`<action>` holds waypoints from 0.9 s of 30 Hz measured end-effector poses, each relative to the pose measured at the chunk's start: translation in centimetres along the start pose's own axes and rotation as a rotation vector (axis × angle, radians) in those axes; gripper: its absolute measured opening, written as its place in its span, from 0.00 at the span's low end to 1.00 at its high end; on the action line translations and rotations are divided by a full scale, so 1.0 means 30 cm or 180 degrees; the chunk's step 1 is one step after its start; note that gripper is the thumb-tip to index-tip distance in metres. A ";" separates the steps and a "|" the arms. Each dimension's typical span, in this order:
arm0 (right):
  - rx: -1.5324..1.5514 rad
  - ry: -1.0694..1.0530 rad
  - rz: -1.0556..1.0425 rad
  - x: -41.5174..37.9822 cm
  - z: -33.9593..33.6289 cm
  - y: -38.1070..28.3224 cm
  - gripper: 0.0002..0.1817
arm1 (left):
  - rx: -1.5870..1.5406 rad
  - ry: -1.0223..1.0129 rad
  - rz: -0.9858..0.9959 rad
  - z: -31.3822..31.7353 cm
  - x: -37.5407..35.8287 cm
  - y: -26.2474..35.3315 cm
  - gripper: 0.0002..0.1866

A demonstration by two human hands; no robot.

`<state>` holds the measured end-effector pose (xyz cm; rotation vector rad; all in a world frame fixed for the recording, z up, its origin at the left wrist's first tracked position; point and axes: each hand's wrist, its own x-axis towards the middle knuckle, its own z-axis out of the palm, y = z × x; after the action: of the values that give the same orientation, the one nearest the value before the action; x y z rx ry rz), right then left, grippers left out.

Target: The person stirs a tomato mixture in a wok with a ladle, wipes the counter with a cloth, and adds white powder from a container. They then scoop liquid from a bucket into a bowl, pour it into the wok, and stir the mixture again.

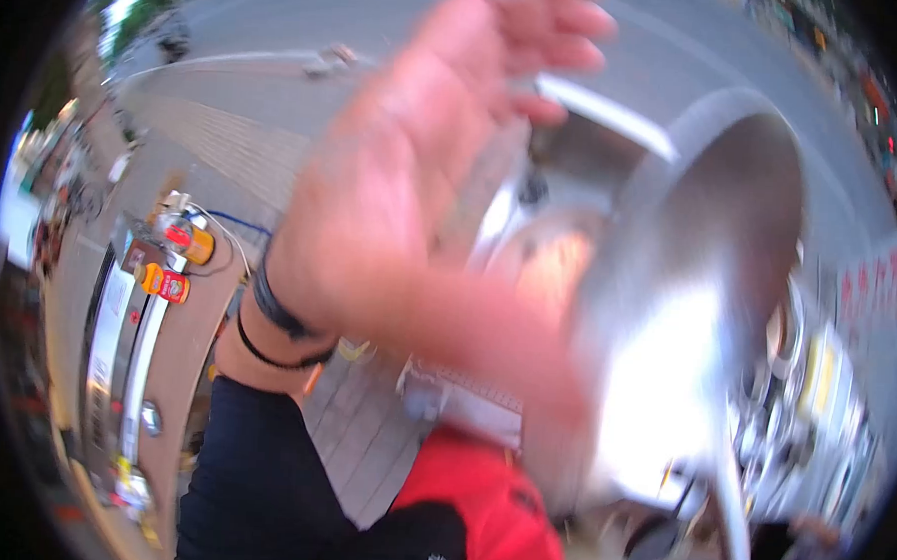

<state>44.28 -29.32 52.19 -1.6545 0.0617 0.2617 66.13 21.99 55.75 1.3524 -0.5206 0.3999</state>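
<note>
I observe the left hand (409,158) raised, thumb spread from the fingers — beside a blurred metal vessel (666,340); contact I cannot confirm.

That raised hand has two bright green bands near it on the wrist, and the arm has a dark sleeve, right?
Not quite! The two bands aren't green, they're black. The head view shows it. They do sit by the raised hand, and the sleeve is dark.
</note>
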 end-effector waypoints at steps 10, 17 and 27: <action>-0.2822 -0.0405 -0.0031 0.154 0.242 0.399 0.23 | 0.0633 0.0965 -0.2584 0.103 -0.795 -0.754 0.09; -0.3420 -0.0163 -0.0189 0.237 0.297 0.663 0.26 | 0.2074 -0.0509 -0.1072 0.344 -0.974 -0.874 0.10; -0.2343 0.0780 -0.0453 0.456 0.372 0.709 0.27 | 0.2715 -0.0725 -0.1011 0.462 -1.005 -0.974 0.08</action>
<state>51.91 -18.91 27.73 -2.4062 0.0324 -0.0439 55.90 3.88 16.74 2.2866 -0.3095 0.2022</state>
